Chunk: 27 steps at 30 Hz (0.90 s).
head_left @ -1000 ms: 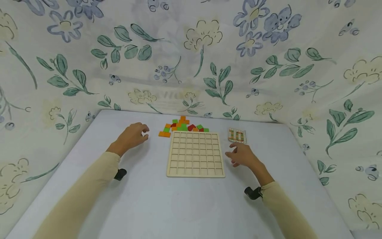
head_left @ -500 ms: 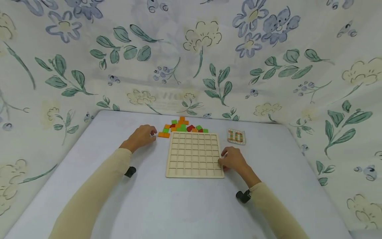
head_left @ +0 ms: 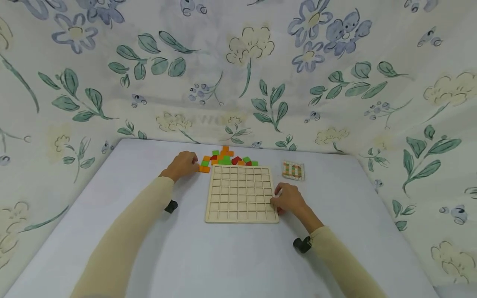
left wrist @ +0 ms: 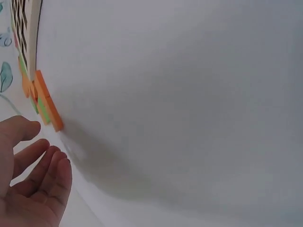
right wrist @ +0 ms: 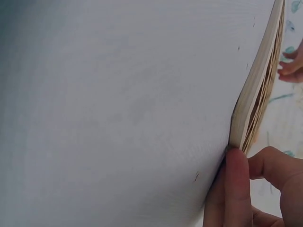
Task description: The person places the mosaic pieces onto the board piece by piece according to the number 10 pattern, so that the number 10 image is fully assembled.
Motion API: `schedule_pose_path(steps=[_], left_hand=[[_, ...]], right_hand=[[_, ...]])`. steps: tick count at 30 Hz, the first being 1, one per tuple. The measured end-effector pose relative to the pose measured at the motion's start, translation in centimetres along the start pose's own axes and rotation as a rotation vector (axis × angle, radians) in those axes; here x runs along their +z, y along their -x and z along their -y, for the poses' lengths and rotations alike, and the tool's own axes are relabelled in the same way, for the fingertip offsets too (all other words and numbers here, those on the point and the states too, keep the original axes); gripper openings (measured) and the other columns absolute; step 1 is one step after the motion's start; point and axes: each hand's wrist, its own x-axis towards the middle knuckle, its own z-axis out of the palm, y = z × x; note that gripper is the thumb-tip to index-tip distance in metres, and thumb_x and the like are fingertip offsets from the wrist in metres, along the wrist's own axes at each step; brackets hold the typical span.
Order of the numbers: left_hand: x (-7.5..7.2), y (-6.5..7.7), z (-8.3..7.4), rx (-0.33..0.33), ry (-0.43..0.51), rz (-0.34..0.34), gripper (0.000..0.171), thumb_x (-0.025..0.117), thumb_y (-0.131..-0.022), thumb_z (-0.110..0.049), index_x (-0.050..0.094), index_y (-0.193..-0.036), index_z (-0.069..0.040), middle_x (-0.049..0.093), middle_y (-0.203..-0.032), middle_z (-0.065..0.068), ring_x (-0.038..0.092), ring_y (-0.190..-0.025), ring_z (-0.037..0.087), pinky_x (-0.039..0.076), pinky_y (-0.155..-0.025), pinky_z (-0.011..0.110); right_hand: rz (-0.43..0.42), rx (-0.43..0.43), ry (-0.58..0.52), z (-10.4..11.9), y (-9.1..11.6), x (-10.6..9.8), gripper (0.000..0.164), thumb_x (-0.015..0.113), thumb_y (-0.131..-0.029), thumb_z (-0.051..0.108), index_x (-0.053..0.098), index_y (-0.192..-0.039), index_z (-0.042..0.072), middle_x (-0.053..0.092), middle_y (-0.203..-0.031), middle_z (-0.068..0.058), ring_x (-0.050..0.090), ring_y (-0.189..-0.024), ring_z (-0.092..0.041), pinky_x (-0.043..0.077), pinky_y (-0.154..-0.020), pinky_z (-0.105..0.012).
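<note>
A square wooden grid board [head_left: 240, 194] with rows of shallow square cells lies flat mid-table. At its right edge my right hand [head_left: 290, 198] pinches the rim; the right wrist view shows fingertips [right wrist: 236, 163] against the board's side [right wrist: 248, 106], with the thumb at the top. My left hand [head_left: 183, 164] hovers left of the board's far corner with loosely bent fingers, holding nothing. Just beyond its fingertips lies an orange piece [head_left: 204, 169], seen edge-on as an orange strip [left wrist: 49, 101] in the left wrist view, apart from the hand [left wrist: 38, 175].
Flat green, red and orange pieces [head_left: 225, 159] lie scattered along the board's far side. A small card [head_left: 293, 170] with a coloured grid pattern lies at the back right. A floral cloth [head_left: 208, 74] hangs behind the white table [head_left: 231, 260].
My left hand has moved right, toward the orange piece. My right hand has come left and down to the board's right edge and taken hold there; the board lies nearly where it was.
</note>
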Motion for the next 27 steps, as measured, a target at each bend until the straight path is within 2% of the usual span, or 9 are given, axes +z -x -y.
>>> schedule_pose_path(steps=[6, 13, 17, 22, 27], left_hand=[[0.4, -1.6, -1.4, 0.010, -0.028, 0.010, 0.034, 0.059, -0.095, -0.016, 0.060, -0.118, 0.008, 0.055, -0.113, 0.022, 0.049, -0.098, 0.033, 0.046, -0.092, 0.045], [1.3, -3.1, -2.0, 0.087, -0.093, 0.009, 0.030, 0.060, -0.094, -0.011, 0.062, -0.118, 0.006, 0.054, -0.115, 0.022, 0.052, -0.102, 0.033, 0.045, -0.096, 0.045], [1.6, -3.6, -2.0, 0.073, -0.073, 0.013, 0.028, 0.061, -0.092, -0.007, 0.063, -0.116, 0.008, 0.056, -0.113, 0.022, 0.052, -0.101, 0.032, 0.045, -0.096, 0.044], [1.6, -4.1, -2.2, 0.048, -0.006, 0.002, 0.028, 0.064, -0.089, -0.006, 0.064, -0.112, 0.010, 0.057, -0.113, 0.022, 0.050, -0.102, 0.033, 0.045, -0.095, 0.045], [1.5, -4.6, -2.2, 0.056, 0.010, -0.022, 0.028, 0.069, -0.086, -0.008, 0.066, -0.108, 0.008, 0.058, -0.110, 0.021, 0.050, -0.101, 0.033, 0.044, -0.095, 0.046]], right_hand=[[0.029, 0.008, -0.022, -0.4, 0.3, 0.6, 0.024, 0.073, -0.081, 0.014, 0.060, -0.098, 0.003, 0.064, -0.061, -0.004, 0.063, -0.046, -0.016, 0.050, -0.047, -0.028], [0.056, 0.008, -0.017, -0.2, -0.1, 0.6, 0.023, 0.072, -0.083, 0.014, 0.057, -0.097, 0.004, 0.063, -0.061, -0.006, 0.063, -0.046, -0.017, 0.050, -0.047, -0.028], [0.081, 0.001, -0.001, -0.1, -0.3, 0.5, 0.023, 0.071, -0.083, 0.015, 0.056, -0.097, 0.004, 0.064, -0.059, -0.006, 0.063, -0.045, -0.017, 0.051, -0.048, -0.029], [0.085, 0.013, 0.019, 0.0, -0.5, 0.1, 0.024, 0.071, -0.084, 0.015, 0.055, -0.098, 0.005, 0.064, -0.058, -0.006, 0.063, -0.045, -0.018, 0.050, -0.049, -0.028], [0.079, 0.008, 0.029, 0.1, -0.6, -0.3, 0.024, 0.072, -0.084, 0.015, 0.055, -0.098, 0.005, 0.064, -0.058, -0.005, 0.063, -0.045, -0.017, 0.049, -0.049, -0.028]])
